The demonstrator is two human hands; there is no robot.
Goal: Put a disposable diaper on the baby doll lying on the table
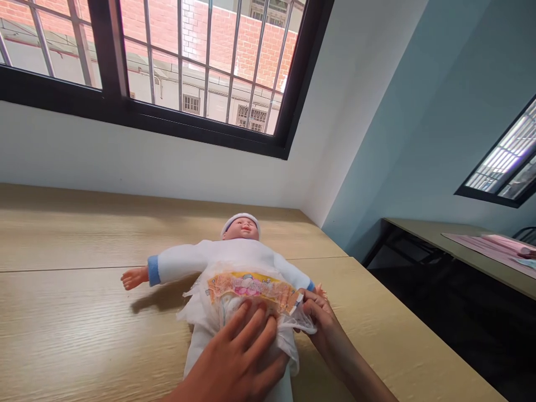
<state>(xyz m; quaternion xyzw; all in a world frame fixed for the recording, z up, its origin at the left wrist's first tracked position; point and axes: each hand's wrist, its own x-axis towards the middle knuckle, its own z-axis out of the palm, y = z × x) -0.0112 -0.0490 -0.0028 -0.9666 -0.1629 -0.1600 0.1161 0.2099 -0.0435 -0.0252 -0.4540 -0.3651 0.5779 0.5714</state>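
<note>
A baby doll (247, 249) in a white suit with blue cuffs and a white cap lies on its back on the wooden table (75, 312), arms spread wide. Around its waist is a white diaper (224, 308) with a printed orange and yellow front band. My left hand (247, 352) lies over the diaper's front, fingers spread and pressing on it below the band. At the diaper's right side, my right hand (321, 321) pinches its edge by the tab, close to the doll's hand. The doll's lower legs are partly hidden behind my left hand.
A barred window (201, 72) with a black frame is in the wall behind the table. To the right, past the table's edge, stands another table (414, 226) with a pink cloth (489, 245) and items on it.
</note>
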